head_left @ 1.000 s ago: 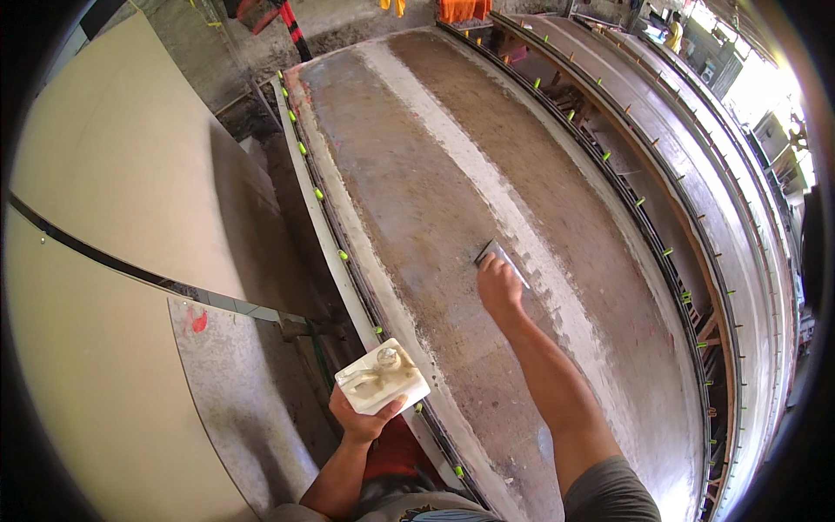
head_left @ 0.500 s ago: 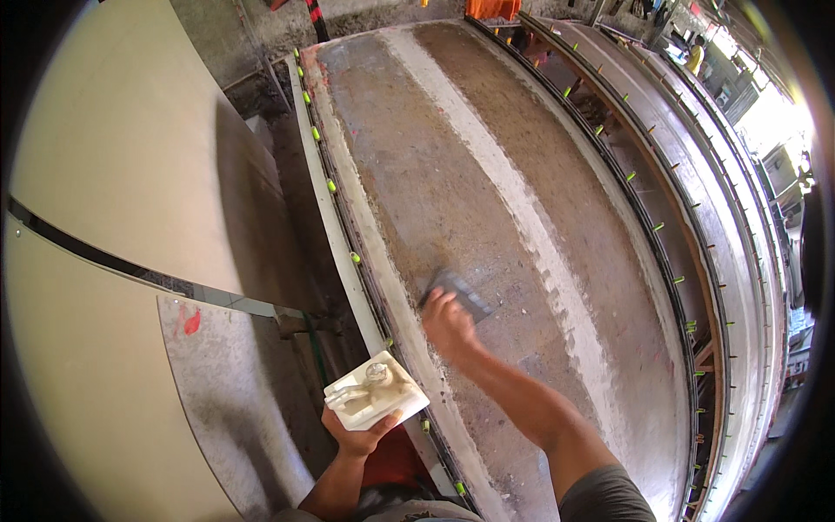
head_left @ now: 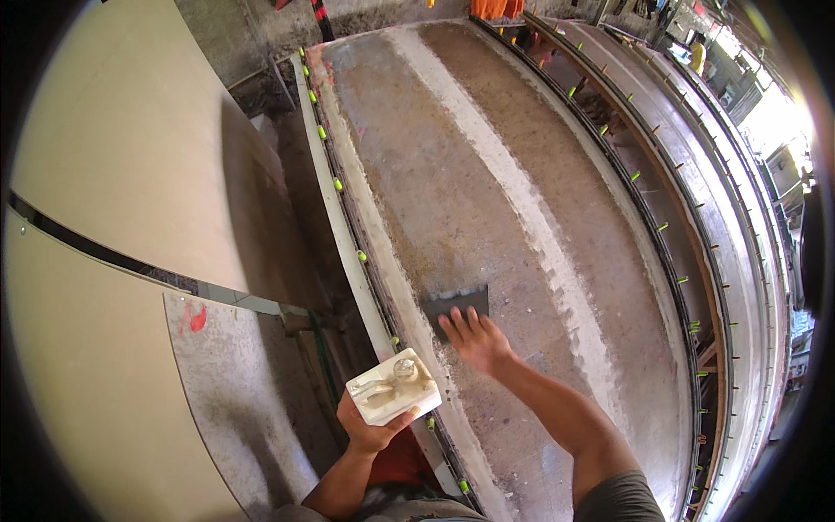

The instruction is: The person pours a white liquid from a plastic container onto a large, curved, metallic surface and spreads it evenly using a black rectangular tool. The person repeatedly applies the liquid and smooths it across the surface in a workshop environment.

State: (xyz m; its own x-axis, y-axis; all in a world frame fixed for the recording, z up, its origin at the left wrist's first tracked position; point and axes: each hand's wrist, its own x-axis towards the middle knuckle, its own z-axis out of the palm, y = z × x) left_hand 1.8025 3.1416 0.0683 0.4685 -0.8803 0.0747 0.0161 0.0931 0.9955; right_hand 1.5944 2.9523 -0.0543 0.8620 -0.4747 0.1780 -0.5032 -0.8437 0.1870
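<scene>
My right hand (head_left: 478, 345) is on a dark grey flat scraper (head_left: 454, 304), its fingers spread over the blade's near side and pressing it against the long brown-grey table (head_left: 409, 157). A whitish smear shows along the blade's far edge. My thumb is hard to make out. In my left hand (head_left: 367, 432) is a cream rectangular tub (head_left: 396, 411), gripped from below near the table's left edge. Pale paste and a rounded whitish lump or small container lie inside the tub.
A pale strip (head_left: 513, 187) runs lengthwise down the table. Green-capped pegs (head_left: 337, 184) line its edges. Large cream panels (head_left: 130, 174) and a grey stained board (head_left: 217, 374) stand at left. More long tables (head_left: 661, 148) lie to the right, with an orange cloth (head_left: 497, 9) at the far end.
The scraper has turned and shifted slightly nearer, and my right hand has moved right and nearer, with fingers more spread. My left hand and the tub have moved slightly right.
</scene>
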